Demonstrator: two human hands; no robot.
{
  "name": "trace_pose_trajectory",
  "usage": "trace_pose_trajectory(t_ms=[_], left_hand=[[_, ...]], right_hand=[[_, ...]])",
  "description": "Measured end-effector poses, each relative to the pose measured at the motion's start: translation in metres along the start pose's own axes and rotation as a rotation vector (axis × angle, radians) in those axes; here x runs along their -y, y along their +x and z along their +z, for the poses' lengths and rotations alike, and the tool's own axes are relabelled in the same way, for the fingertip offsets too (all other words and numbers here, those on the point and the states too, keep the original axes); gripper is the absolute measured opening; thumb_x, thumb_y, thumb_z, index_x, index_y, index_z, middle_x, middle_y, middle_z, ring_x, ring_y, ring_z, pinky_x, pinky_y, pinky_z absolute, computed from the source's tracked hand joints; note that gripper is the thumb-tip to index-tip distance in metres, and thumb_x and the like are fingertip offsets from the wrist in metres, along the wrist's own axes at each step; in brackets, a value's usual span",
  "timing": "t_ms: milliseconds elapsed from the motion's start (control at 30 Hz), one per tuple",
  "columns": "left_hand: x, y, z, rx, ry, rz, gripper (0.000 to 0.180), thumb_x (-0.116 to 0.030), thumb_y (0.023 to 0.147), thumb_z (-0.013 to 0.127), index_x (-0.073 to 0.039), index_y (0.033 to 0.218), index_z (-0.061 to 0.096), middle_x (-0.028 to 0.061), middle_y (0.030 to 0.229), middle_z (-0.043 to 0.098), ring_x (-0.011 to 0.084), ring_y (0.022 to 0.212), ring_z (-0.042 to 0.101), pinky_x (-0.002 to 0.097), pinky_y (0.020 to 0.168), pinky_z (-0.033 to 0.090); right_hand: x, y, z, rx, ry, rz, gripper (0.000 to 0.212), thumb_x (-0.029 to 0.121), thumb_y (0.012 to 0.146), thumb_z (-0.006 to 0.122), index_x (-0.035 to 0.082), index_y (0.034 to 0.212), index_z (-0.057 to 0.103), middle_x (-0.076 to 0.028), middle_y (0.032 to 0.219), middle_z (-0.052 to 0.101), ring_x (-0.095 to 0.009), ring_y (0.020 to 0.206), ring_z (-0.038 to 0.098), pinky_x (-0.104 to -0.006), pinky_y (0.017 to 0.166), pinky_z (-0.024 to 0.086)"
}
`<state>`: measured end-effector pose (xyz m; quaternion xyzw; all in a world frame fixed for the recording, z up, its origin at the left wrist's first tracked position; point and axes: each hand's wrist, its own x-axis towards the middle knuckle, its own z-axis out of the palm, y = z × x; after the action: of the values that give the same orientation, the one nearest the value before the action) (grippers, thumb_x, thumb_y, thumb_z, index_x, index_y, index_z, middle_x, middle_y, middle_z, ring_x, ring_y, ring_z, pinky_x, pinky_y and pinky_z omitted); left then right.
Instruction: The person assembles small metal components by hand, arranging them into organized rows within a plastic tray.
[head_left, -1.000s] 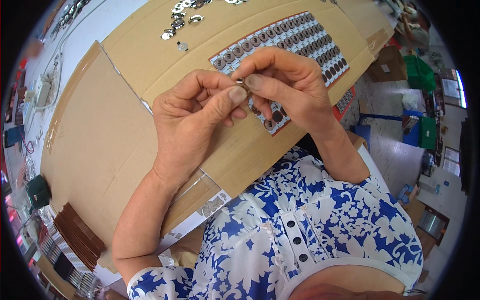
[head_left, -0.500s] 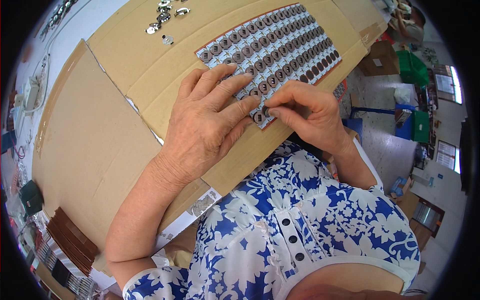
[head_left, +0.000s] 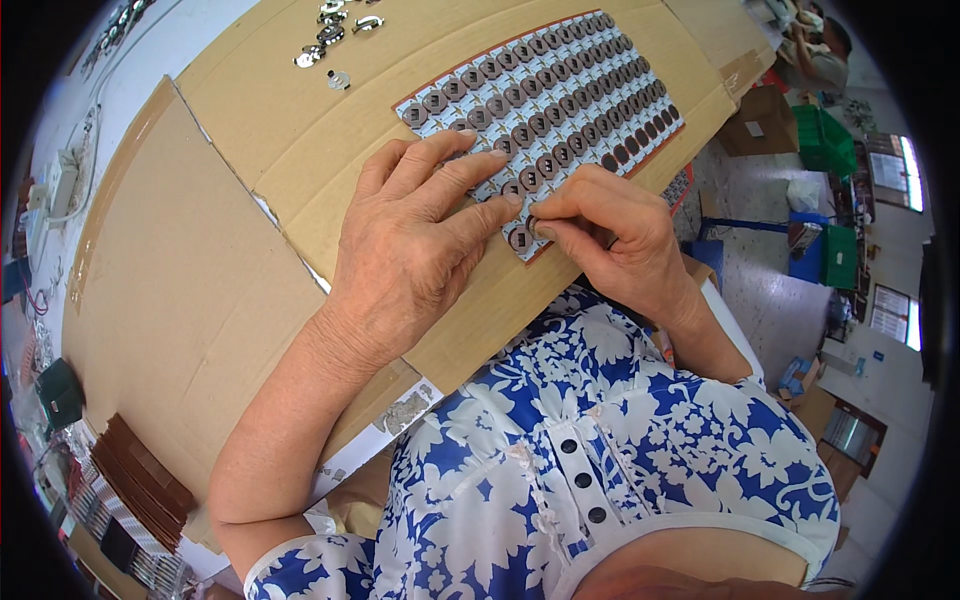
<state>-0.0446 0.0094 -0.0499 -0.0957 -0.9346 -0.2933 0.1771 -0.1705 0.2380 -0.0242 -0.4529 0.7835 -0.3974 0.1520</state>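
A printed sheet [head_left: 525, 247] lies on the cardboard-covered table, with rows of small dark round pieces on a light blue and white ground and a reddish border. Spread over its near left part, my left hand [head_left: 400, 225] is open, palm down, with its fingertips on the sheet. My right hand [head_left: 620, 225] is closed in a pinch at the sheet's near corner, thumb and forefinger together beside one of the round pieces [head_left: 519, 239]. What the pinch holds, if anything, is mostly hidden by the fingertips.
Several small shiny metal parts [head_left: 330, 35] lie at the table's far side. Cardboard [head_left: 170, 260] covers the table, with a torn seam across it. Brown cardboard sheets [head_left: 140, 470] stand at the lower left. Green crates [head_left: 825, 140] and a co-worker [head_left: 822, 55] are at the right.
My left thumb has shifted slightly toward my right fingertips. My right hand stays pinched at the same spot on the sheet, with only a slight movement.
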Motion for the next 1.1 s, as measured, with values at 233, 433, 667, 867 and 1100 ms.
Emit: trace_pose_trajectory(t_ms=[233,433,667,867,1100], left_hand=[[-0.001,-0.003,0.001,-0.047,0.006,-0.002,0.046,-0.005,0.078,0.086,-0.018,0.123,0.086,0.0056,0.144,0.077,0.0356,0.140,0.066,0.0536,0.117,0.049],[0.005,-0.004,0.001,-0.037,-0.031,0.015,0.035,-0.008,0.083,0.084,-0.012,0.118,0.086,0.0079,0.139,0.075,0.0334,0.139,0.064,0.0528,0.117,0.047],[0.007,0.004,0.008,-0.042,-0.045,0.073,0.045,-0.003,0.080,0.085,-0.013,0.124,0.084,0.0089,0.143,0.075,0.0370,0.141,0.065,0.0551,0.117,0.049],[0.008,0.002,0.003,-0.025,-0.030,0.051,0.043,-0.003,0.082,0.083,-0.014,0.124,0.085,0.0095,0.144,0.076,0.0378,0.141,0.065,0.0559,0.117,0.049],[0.007,0.005,0.000,0.007,-0.028,0.049,0.041,-0.005,0.082,0.085,-0.013,0.123,0.086,0.0097,0.142,0.077,0.0387,0.139,0.066,0.0555,0.117,0.051]], right_hand=[[0.008,-0.004,0.011,-0.060,-0.159,-0.154,0.015,-0.005,0.094,0.078,0.000,0.108,0.076,-0.014,0.093,0.065,-0.036,0.082,0.072,-0.0440,0.070,0.056],[0.000,0.090,0.019,-0.117,-0.067,-0.362,0.010,0.000,0.099,0.077,0.001,0.108,0.076,-0.015,0.095,0.073,-0.036,0.082,0.074,-0.0414,0.069,0.057],[-0.036,0.204,0.060,-0.002,-0.134,-0.655,0.013,0.009,0.101,0.073,-0.003,0.106,0.075,-0.020,0.096,0.075,-0.036,0.088,0.076,-0.0427,0.079,0.060],[0.019,0.154,0.006,0.207,0.132,-0.023,0.016,0.013,0.102,0.075,-0.002,0.107,0.078,-0.018,0.096,0.076,-0.037,0.086,0.076,-0.0450,0.079,0.060],[-0.017,0.028,-0.029,0.109,0.374,0.299,0.016,-0.001,0.102,0.076,-0.002,0.118,0.077,-0.001,0.090,0.074,-0.007,0.082,0.072,-0.0260,0.071,0.056]])
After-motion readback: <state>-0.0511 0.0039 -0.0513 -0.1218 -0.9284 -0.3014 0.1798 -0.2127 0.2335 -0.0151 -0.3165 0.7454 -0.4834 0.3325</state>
